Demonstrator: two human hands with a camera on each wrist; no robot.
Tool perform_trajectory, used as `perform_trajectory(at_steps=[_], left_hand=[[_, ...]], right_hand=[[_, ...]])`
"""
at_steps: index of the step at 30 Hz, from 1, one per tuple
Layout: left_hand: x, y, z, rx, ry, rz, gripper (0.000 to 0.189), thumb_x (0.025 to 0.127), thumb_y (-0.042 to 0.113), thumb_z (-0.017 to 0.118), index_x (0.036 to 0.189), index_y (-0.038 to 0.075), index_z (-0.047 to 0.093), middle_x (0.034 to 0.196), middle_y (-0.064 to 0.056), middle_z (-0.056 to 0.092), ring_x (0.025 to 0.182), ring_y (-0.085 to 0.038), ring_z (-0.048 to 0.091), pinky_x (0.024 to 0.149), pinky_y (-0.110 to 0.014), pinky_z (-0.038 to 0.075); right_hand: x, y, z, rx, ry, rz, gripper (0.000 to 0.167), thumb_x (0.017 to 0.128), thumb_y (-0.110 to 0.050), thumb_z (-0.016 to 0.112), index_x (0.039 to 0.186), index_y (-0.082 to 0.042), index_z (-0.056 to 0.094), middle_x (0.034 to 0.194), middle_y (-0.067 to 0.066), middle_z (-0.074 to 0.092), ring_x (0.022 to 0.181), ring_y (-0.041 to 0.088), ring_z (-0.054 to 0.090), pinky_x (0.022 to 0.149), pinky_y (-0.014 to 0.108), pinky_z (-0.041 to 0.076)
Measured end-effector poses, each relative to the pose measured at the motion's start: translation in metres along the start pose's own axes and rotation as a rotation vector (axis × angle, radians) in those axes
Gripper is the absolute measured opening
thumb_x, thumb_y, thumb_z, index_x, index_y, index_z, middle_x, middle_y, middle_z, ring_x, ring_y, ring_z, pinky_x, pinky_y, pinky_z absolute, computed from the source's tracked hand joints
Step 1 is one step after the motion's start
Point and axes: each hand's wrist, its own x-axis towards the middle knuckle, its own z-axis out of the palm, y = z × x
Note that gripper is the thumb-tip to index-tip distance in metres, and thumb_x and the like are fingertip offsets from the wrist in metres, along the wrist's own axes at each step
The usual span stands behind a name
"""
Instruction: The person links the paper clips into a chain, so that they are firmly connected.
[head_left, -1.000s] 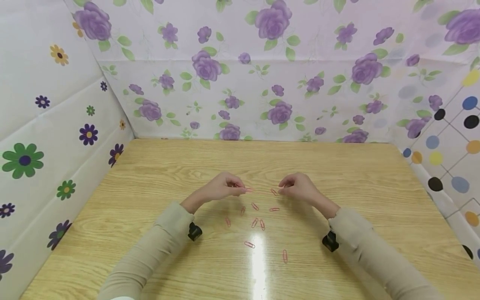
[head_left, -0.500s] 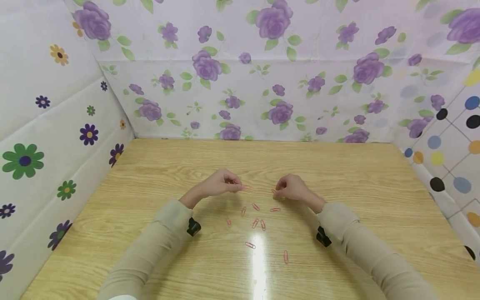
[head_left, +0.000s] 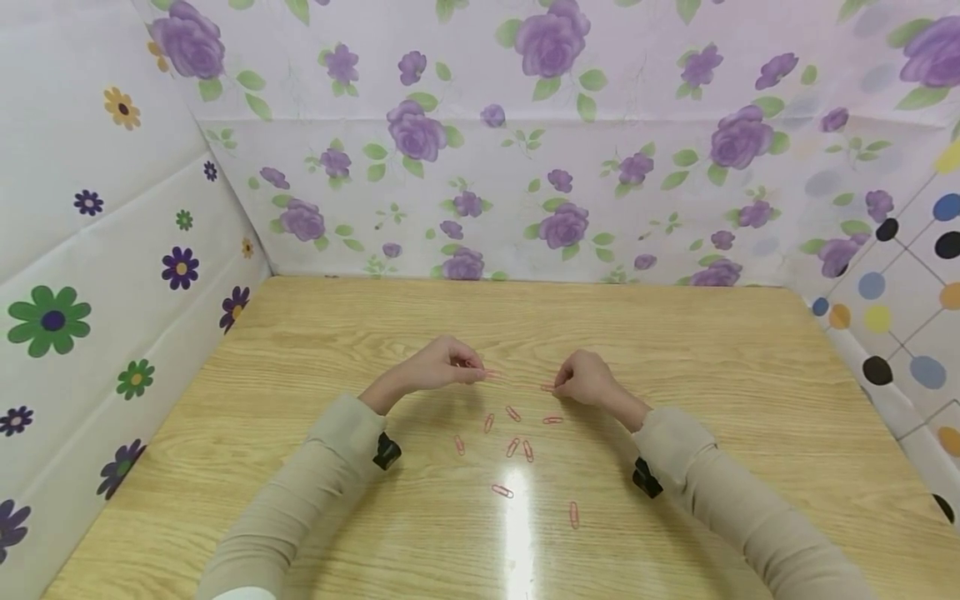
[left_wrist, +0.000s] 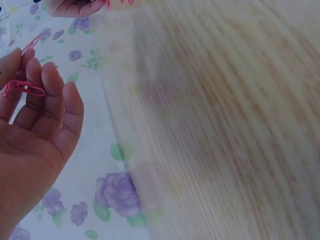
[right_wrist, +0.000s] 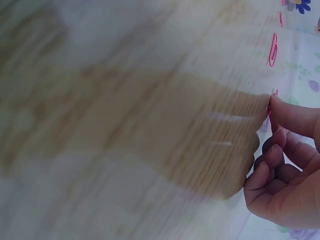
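My left hand (head_left: 450, 367) pinches a pink paper clip (head_left: 492, 373) between thumb and index finger, the clip's end pointing right. In the left wrist view, another paper clip (left_wrist: 31, 89) lies across the inside of those fingers, below the slanted paper clip (left_wrist: 32, 44) that sticks out past the thumb. To the right, my right hand (head_left: 588, 379) pinches a paper clip (head_left: 547, 387) that points left; its thumb and fingers cover much of it. A gap separates the two hands' clips. In the right wrist view only a tip of the pinched paper clip (right_wrist: 275, 92) shows.
Several loose pink paper clips lie on the wooden table (head_left: 360, 325) nearer me, among them one paper clip (head_left: 513, 414) just below the hands and one paper clip (head_left: 574, 515) closest to me. Flowered cloth (head_left: 337, 108) stands behind the table, with patterned cloth at both sides.
The right hand has shifted slightly left, and its paper clip has turned from slanted to nearly level. My left hand has drawn slightly left and away from me. The loose clips lie as before.
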Motion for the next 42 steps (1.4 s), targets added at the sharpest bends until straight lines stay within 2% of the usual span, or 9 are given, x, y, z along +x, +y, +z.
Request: perform_trajectory(at_steps=[6,12,17,20,22,26,33,40,42], left_hand=[[0.006,-0.018,0.003,0.014,0.006,-0.01,0.015,0.088,0.005,0.059,0.084,-0.006,0.067,0.082,-0.022,0.063,0.063,-0.012,0.052,0.057,-0.024,0.043],[0.007,-0.018,0.005,0.005,0.038,-0.003,0.016,0.087,0.008,0.061,0.08,-0.006,0.067,0.076,-0.017,0.063,0.059,-0.012,0.049,0.054,-0.024,0.039],[0.008,-0.017,0.006,-0.075,0.036,-0.036,0.016,0.088,0.006,0.059,0.08,-0.006,0.065,0.069,-0.011,0.059,0.056,-0.012,0.041,0.058,-0.03,0.04],[0.007,-0.016,0.006,-0.135,0.032,-0.05,0.017,0.089,0.005,0.057,0.083,-0.01,0.063,0.07,-0.016,0.058,0.059,-0.017,0.043,0.065,-0.039,0.045],[0.007,-0.015,0.006,-0.159,0.034,-0.053,0.019,0.089,0.005,0.056,0.086,-0.013,0.062,0.076,-0.024,0.059,0.065,-0.025,0.051,0.07,-0.044,0.048],[0.006,-0.016,0.007,-0.184,0.044,-0.057,0.021,0.09,0.004,0.054,0.091,-0.016,0.06,0.083,-0.032,0.057,0.076,-0.043,0.054,0.074,-0.047,0.049],[0.007,-0.017,0.01,-0.19,0.06,-0.061,0.02,0.091,0.003,0.051,0.09,-0.016,0.058,0.076,-0.026,0.056,0.073,-0.042,0.052,0.071,-0.051,0.046],[0.009,-0.017,0.011,-0.254,0.048,-0.08,0.022,0.091,0.003,0.052,0.095,-0.018,0.056,0.086,-0.036,0.054,0.081,-0.053,0.05,0.076,-0.054,0.045],[0.009,-0.016,0.01,-0.262,0.046,-0.076,0.022,0.091,0.003,0.052,0.095,-0.018,0.056,0.084,-0.035,0.054,0.08,-0.051,0.05,0.076,-0.055,0.045]], right_hand=[[-0.003,-0.003,0.001,-0.041,-0.002,-0.023,0.013,0.078,-0.008,0.071,0.066,-0.004,0.067,0.066,0.002,0.06,0.061,0.014,0.048,0.054,0.026,0.04],[-0.005,0.0,0.001,-0.031,0.028,-0.094,0.012,0.08,-0.005,0.067,0.068,-0.004,0.063,0.066,0.002,0.057,0.061,0.015,0.047,0.056,0.027,0.04],[-0.007,0.002,-0.002,0.031,0.061,-0.146,0.01,0.079,-0.002,0.068,0.071,-0.003,0.063,0.068,0.003,0.058,0.062,0.014,0.05,0.056,0.027,0.042],[-0.008,0.001,-0.005,0.063,0.056,-0.162,0.006,0.079,-0.001,0.067,0.073,-0.002,0.065,0.069,0.003,0.06,0.061,0.013,0.051,0.055,0.027,0.044],[-0.009,-0.001,-0.006,0.079,0.061,-0.152,0.005,0.079,-0.002,0.067,0.074,-0.002,0.066,0.07,0.003,0.06,0.062,0.013,0.052,0.055,0.027,0.044],[-0.011,-0.003,-0.009,0.119,0.101,-0.129,0.003,0.078,-0.002,0.066,0.076,-0.001,0.067,0.071,0.004,0.062,0.064,0.014,0.053,0.057,0.028,0.045],[-0.016,-0.008,-0.012,0.197,0.123,-0.115,0.004,0.08,-0.002,0.065,0.078,-0.002,0.067,0.073,0.004,0.063,0.064,0.015,0.054,0.059,0.029,0.045],[-0.018,-0.014,-0.015,0.236,0.151,-0.141,0.003,0.083,-0.004,0.064,0.082,-0.002,0.067,0.076,0.004,0.063,0.068,0.015,0.056,0.062,0.029,0.047],[-0.018,-0.015,-0.015,0.241,0.159,-0.14,0.004,0.083,-0.005,0.064,0.082,-0.003,0.067,0.077,0.004,0.063,0.069,0.015,0.056,0.062,0.03,0.047]])
